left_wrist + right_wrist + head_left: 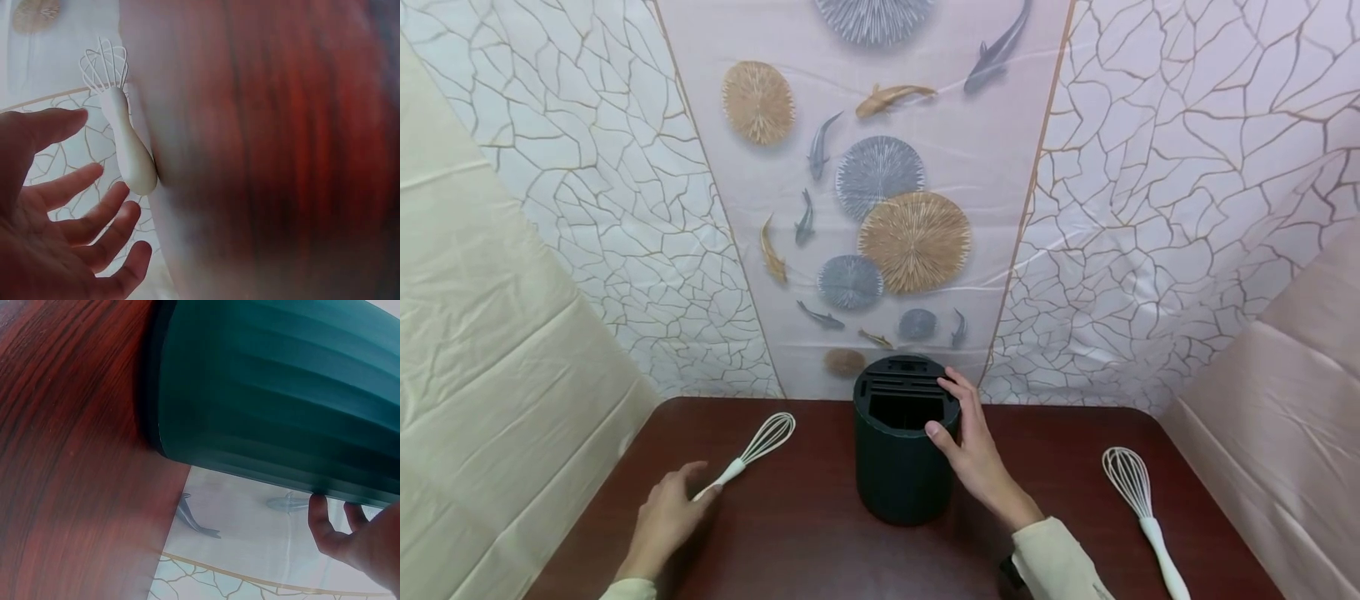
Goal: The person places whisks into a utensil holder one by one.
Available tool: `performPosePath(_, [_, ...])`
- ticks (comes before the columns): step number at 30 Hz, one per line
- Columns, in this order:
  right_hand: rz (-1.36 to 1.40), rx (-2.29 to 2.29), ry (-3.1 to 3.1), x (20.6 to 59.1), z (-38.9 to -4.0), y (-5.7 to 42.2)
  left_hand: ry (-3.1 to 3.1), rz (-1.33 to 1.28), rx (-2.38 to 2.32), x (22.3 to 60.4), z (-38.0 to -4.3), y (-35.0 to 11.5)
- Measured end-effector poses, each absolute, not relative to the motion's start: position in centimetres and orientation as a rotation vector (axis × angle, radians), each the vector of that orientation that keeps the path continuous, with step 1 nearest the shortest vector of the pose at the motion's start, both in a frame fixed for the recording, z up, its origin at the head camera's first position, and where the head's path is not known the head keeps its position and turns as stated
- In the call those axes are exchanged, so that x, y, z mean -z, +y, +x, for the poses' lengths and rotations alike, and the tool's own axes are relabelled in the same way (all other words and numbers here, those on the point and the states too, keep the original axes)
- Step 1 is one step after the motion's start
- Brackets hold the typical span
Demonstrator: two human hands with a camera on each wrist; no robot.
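Observation:
A dark green round knife block (904, 475) stands upright on the table, with slots and a larger opening in its black top. My right hand (977, 454) holds its right side near the top, thumb at the front rim and fingers farther back. The right wrist view shows fingertips (319, 503) against the ribbed green wall (269, 394). To the left lies a white whisk (730, 472), its wire loops pointing away. My left hand (666, 512) is at the handle end; in the left wrist view its fingers are spread beside the handle (132, 156), not wrapped round it.
A second white whisk (1138, 492) lies at the right of the dark red wooden table (797, 533), handle toward the near edge. Behind the table hangs a patterned cloth (880, 325), and plain pale cloth (482, 375) slopes down on both sides.

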State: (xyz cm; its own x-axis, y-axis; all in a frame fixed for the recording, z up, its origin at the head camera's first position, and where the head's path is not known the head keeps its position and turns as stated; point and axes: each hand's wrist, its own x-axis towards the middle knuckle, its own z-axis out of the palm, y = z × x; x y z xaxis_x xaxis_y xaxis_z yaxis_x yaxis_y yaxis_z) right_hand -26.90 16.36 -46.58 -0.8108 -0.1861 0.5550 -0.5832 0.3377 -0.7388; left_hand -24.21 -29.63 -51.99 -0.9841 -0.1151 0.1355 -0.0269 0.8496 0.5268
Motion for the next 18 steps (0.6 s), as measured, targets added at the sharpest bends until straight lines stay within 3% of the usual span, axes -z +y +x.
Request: performPosePath(18, [0.7, -1.452, -2.205, 46.6, -26.9, 16.2, -2.939, 0.024, 0.843, 53.1, -26.7, -29.9])
